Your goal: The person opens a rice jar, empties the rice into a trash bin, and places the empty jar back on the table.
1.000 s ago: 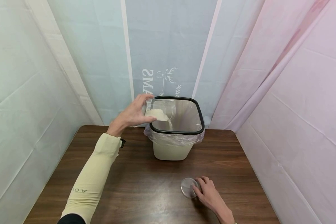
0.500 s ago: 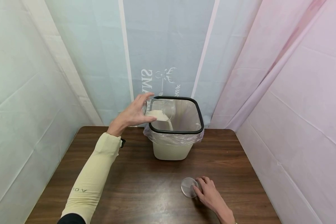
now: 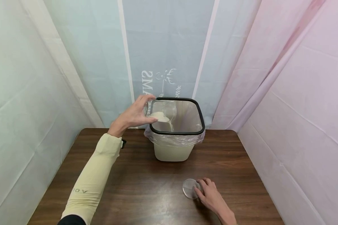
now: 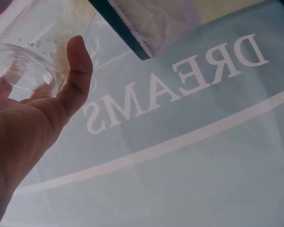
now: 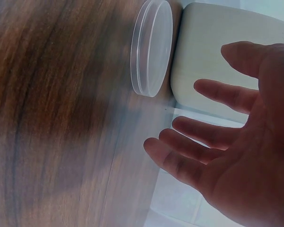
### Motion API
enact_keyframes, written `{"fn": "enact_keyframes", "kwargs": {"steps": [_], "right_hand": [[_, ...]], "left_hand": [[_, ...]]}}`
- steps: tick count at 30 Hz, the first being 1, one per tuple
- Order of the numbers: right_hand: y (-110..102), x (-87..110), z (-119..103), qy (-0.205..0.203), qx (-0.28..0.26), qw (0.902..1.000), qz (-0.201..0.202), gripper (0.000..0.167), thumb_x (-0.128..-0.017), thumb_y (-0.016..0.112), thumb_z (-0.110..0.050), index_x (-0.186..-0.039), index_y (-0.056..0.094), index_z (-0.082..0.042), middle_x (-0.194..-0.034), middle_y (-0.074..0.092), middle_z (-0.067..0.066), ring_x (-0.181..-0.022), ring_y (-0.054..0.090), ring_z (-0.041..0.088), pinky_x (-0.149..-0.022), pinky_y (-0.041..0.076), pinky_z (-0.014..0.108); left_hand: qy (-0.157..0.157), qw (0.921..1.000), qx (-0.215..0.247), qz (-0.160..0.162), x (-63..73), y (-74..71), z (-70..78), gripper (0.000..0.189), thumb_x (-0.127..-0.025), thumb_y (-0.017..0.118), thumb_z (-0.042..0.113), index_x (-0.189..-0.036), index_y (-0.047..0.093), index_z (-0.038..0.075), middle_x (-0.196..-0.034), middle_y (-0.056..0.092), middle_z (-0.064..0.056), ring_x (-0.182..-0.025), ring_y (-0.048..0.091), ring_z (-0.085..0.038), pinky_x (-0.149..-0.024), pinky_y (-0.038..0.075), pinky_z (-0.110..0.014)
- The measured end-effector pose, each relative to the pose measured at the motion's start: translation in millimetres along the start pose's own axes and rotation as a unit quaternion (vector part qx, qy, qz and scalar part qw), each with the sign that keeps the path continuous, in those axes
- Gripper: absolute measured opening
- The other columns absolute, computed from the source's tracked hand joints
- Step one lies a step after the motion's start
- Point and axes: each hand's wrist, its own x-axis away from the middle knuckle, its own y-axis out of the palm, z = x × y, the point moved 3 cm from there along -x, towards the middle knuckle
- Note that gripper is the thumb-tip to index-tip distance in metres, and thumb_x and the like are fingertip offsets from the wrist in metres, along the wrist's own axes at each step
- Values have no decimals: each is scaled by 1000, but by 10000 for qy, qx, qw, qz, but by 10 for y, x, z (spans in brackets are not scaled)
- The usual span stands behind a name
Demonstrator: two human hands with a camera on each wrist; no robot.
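Note:
My left hand (image 3: 135,113) grips a clear jar (image 3: 170,107) tipped on its side over the bin's left rim, thumb below and fingers round its base. White rice-like grains (image 3: 159,117) lie along the jar's lower wall and trickle from its mouth into the lined bin (image 3: 173,153). In the left wrist view the jar's round base (image 4: 23,56) faces the palm. A clear round lid (image 3: 189,189) lies flat on the table. Over its right side hovers my right hand (image 3: 212,196), fingers loosely spread; the right wrist view shows a gap between fingertips and lid (image 5: 154,52).
A clear bag (image 3: 177,141) hangs folded over the bin's outside, under its black rim (image 3: 183,133). The bin stands at the back of the brown wooden table (image 3: 124,178). Fabric curtains (image 3: 98,62) close in the back and both sides.
Grains keep running out of the tipped jar, and the heap inside it has shrunk. Both hands and the lid have stayed almost where they were.

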Motion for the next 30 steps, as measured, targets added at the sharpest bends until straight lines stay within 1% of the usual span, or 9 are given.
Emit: {"fn": "enact_keyframes", "kwargs": {"steps": [4, 7, 11, 13, 17, 20, 23, 27, 30], "right_hand": [[-16, 1, -8, -124, 72, 9999, 68, 27, -91, 67, -22, -113, 66, -6, -113, 61, 14, -103, 57, 32, -87, 49, 49], [-21, -2, -14, -186, 85, 9997, 102, 27, -91, 68, -22, -112, 67, -6, -112, 61, 14, -101, 57, 33, -86, 49, 49], [-23, -13, -9, -89, 65, 9999, 63, 27, -91, 68, -23, -113, 67, -7, -114, 61, 14, -103, 56, 33, -87, 49, 48], [-25, -17, -6, -40, 61, 10000, 26, 27, -92, 67, -23, -113, 66, -7, -115, 61, 14, -105, 56, 33, -88, 48, 49], [-27, -11, -6, -69, 101, 9999, 44, 27, -92, 67, -24, -113, 67, -8, -114, 61, 13, -105, 56, 33, -88, 48, 49], [-29, -9, 6, -69, 111, 9999, 35, 27, -91, 68, -24, -113, 67, -8, -114, 61, 12, -105, 56, 33, -88, 48, 49], [-37, -8, 28, 9, 100, 9999, -53, 28, -92, 67, -25, -114, 67, -8, -115, 60, 12, -106, 56, 32, -89, 48, 49], [-47, -4, 51, 64, 96, 9999, -105, 28, -93, 66, -26, -114, 67, -8, -115, 60, 12, -107, 56, 32, -89, 48, 49], [-50, 2, 66, 77, 102, 9999, -112, 28, -92, 67, -25, -114, 67, -8, -115, 61, 12, -107, 56, 33, -89, 48, 49]], "left_hand": [[-36, 10000, -2, -21, 7, 6, -15, 81, -73, 82, 26, -140, 40, 10, -138, 40, -18, -124, 43, -36, -102, 42, -50], [12, 10000, 7, -46, -9, 13, -19, 80, -74, 82, 26, -140, 40, 9, -139, 41, -19, -123, 43, -36, -101, 42, -50], [52, 10000, 12, -75, -37, 18, -16, 80, -75, 81, 27, -140, 40, 8, -140, 41, -21, -123, 43, -37, -102, 41, -50], [8, 10000, -14, -77, -44, 20, -15, 80, -74, 81, 27, -140, 40, 8, -139, 41, -21, -122, 44, -36, -101, 42, -49], [-91, 9999, -108, -92, -49, 29, -10, 81, -74, 82, 29, -141, 40, 10, -137, 43, -18, -119, 46, -32, -99, 43, -48], [-106, 9997, -181, -139, -60, 37, 7, 80, -74, 82, 30, -141, 41, 11, -135, 44, -15, -116, 46, -29, -98, 44, -46], [-116, 9995, -184, -221, -88, 52, 33, 80, -74, 81, 31, -141, 41, 12, -135, 43, -17, -113, 46, -27, -96, 45, -46], [-106, 9993, -149, -318, -123, 78, 67, 80, -74, 81, 31, -141, 40, 13, -137, 41, -19, -115, 46, -28, -96, 44, -47], [-53, 9992, -160, -365, -146, 97, 89, 79, -74, 81, 30, -140, 41, 12, -138, 41, -19, -116, 46, -28, -98, 44, -47]]}}
